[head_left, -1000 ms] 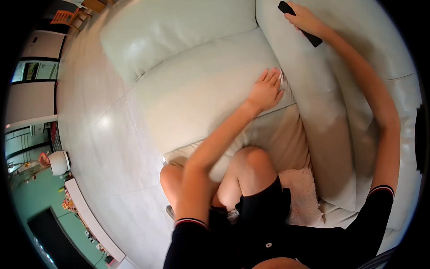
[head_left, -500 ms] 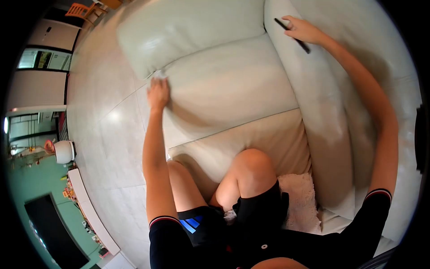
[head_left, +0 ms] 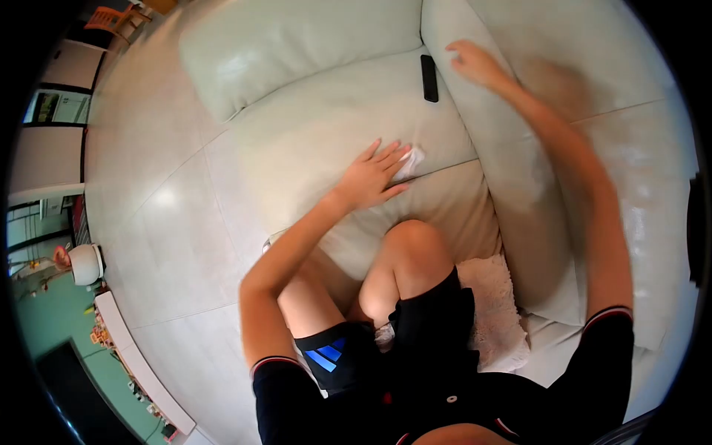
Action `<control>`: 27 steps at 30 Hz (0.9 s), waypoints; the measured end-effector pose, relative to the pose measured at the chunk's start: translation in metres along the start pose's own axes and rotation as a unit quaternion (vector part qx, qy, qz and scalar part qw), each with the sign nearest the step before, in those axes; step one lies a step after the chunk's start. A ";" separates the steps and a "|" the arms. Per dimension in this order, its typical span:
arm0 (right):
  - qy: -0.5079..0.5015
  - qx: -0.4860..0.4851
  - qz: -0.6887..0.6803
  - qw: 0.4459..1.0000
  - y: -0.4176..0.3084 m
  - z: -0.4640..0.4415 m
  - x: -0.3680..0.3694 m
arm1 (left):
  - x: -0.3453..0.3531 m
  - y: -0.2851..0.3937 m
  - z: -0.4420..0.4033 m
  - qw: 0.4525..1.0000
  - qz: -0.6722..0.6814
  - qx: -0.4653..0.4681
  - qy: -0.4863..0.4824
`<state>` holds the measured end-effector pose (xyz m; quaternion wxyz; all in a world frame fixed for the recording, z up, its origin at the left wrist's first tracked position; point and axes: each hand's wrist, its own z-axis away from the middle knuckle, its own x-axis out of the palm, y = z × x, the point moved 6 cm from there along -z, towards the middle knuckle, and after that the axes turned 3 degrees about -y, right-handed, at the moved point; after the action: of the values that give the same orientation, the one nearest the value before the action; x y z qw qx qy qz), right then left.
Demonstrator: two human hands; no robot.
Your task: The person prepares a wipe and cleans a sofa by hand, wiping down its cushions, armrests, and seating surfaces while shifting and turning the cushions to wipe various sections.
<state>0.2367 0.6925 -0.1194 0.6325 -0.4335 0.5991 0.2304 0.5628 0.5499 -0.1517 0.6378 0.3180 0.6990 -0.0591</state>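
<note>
My left hand (head_left: 369, 176) lies over the seat cushion of a pale leather sofa (head_left: 311, 130), its fingers spread. Under its fingertips it holds a crumpled white tissue (head_left: 413, 162) against the leather; part of the tissue is hidden by the hand. A black remote control (head_left: 429, 78) lies flat on the seat, close to the sofa's armrest side. My right hand (head_left: 478, 65) is above the padded armrest, just right of the remote and apart from it. Nothing shows in its loosely bent fingers.
My bare knees (head_left: 417, 241) are bent against the front of the seat. A fluffy pink mat (head_left: 495, 311) lies beside them. To the left are a tiled floor (head_left: 170, 200), a white plant pot (head_left: 87, 265), a long low shelf (head_left: 141, 356) and an orange chair (head_left: 111, 18).
My right hand has let go of the remote, which now lies on the seat. My left hand has slid rightwards and nearer to me across the cushion with the white tissue.
</note>
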 end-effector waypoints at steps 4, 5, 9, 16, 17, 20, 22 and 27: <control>0.144 0.062 -0.052 0.986 -0.129 0.129 0.046 | -0.017 -0.111 0.052 0.993 -0.049 -0.107 -0.008; 0.103 0.105 -0.048 0.988 -0.140 0.167 0.071 | -0.029 -0.152 0.064 0.981 -0.109 -0.162 0.021; 0.103 0.266 -0.105 0.953 -0.148 0.287 0.110 | -0.069 -0.217 0.097 0.892 -0.057 -0.423 0.150; 0.130 0.336 -0.081 0.929 -0.178 0.321 0.120 | 0.023 0.038 0.040 0.997 0.005 0.034 -0.074; 0.135 0.385 -0.037 0.912 -0.188 0.334 0.128 | 0.027 0.038 0.031 0.996 0.003 0.042 -0.075; 0.146 0.436 0.029 0.887 -0.195 0.344 0.133 | 0.042 0.032 -0.007 0.996 -0.052 0.046 -0.059; 0.151 0.441 0.045 0.883 -0.189 0.346 0.136 | 0.046 0.034 -0.012 0.995 -0.060 0.056 -0.057; 0.182 0.442 0.023 0.878 -0.186 0.347 0.151 | 0.053 0.042 -0.065 0.991 -0.122 0.053 -0.030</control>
<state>0.6077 0.8478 -0.2458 0.6328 -0.1296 0.7528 -0.1268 0.5298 0.6348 -0.1756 0.6285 0.2622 0.7091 -0.1829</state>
